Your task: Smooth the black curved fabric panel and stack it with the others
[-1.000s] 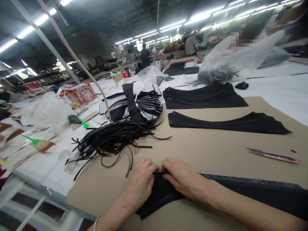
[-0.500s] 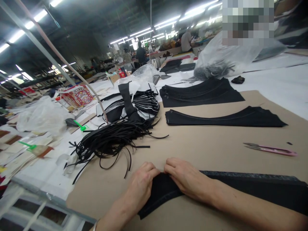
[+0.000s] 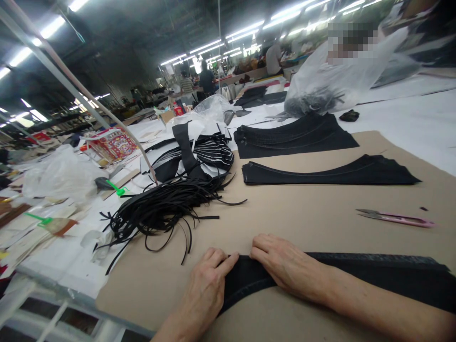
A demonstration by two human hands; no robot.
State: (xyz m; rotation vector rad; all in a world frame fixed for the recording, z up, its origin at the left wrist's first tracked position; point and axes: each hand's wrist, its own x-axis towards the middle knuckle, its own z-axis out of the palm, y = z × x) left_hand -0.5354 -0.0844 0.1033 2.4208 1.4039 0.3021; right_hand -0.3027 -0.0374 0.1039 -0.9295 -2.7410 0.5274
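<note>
Fingers of the left hand lie close together at the top edge of a black fabric piece, near its left end; fingers of the right hand sit bunched on the same edge just beside them. Whether either hand pinches the cloth cannot be told, as the undersides are hidden. From under the right hand the piece runs off rightward over a tan sheet on the white desk. Beyond the fingers to the right lie pink-handled snips; straight beyond, two black fabric stacks; to the left, a heap of black strips. Farther left stands a red patterned bag, any print on it too blurred to read.
</note>
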